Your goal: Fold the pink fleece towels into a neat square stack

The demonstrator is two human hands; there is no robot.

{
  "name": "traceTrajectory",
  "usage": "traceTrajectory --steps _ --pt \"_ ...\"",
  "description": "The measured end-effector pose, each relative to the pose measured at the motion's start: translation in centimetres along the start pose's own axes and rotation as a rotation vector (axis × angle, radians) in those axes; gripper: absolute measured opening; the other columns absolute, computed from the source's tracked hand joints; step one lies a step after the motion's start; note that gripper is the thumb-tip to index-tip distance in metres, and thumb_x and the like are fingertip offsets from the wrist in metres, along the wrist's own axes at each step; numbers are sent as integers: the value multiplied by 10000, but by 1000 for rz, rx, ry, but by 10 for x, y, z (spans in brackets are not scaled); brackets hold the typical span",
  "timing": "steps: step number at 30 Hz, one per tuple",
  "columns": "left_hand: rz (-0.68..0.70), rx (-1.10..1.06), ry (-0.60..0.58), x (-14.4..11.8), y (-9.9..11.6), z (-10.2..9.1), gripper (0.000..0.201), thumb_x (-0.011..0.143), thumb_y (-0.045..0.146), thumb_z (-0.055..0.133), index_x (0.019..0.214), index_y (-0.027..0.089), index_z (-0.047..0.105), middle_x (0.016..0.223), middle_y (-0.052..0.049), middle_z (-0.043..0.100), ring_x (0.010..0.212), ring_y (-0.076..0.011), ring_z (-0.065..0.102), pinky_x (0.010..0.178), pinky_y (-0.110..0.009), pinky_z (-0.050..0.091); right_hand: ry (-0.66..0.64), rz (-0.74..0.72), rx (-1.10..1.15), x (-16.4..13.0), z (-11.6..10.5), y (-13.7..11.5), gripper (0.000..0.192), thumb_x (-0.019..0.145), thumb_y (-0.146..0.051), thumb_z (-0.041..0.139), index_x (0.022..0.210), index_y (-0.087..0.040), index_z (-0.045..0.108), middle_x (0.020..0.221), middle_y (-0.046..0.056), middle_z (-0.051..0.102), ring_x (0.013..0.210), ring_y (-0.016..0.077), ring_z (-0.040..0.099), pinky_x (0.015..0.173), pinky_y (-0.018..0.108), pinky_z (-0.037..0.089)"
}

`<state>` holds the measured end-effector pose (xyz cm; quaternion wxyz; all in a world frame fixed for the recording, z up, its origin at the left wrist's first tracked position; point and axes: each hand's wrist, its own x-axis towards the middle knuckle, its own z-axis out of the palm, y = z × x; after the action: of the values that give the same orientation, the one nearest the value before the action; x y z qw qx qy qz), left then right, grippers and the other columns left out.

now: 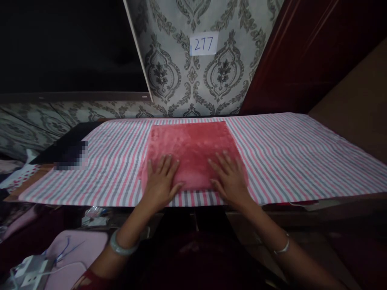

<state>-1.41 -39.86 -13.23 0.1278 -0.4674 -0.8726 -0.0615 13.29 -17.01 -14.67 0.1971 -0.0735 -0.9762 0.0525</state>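
While red cloth [193, 153] lies flat | left hand [161, 181], right hand [229, 179] pressing its near edge | grips spread wide, holding nothing

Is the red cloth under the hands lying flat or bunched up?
Flat. The red cloth lies as a smooth rectangle on the striped sheet, with the left hand and right hand pressed palm-down on its near edge.
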Motion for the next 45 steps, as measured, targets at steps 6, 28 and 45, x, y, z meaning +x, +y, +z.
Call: traceTrajectory --steps 6,28,45 --pt "69 -12 6 -9 33 24 730 935 566 489 1577 278 294 1654 -121 230 1533 -358 126 1195 -664 47 -116 -64 -3 8 23 -40 607 982 -464 464 1555 -300 348 1653 67 234 1531 313 150 1189 618 115" --pt "151 5 161 -1 29 16 595 948 432 539 1504 248 430 1577 -138 404 1466 -371 318 1160 -679 190 59 -76 273 54 -5 15 484 1024 -301 333 1482 -244 482 1479 80 540 1349 228 508 1123 457 412" --pt "-37 -86 -148 118 72 32 730 962 626 346 1569 220 321 1656 -151 214 1523 -406 123 1167 -689 100 -135 150 -32 162 42 61 502 1033 -320 329 1521 -248 426 1616 64 339 1489 323 279 1184 555 219"
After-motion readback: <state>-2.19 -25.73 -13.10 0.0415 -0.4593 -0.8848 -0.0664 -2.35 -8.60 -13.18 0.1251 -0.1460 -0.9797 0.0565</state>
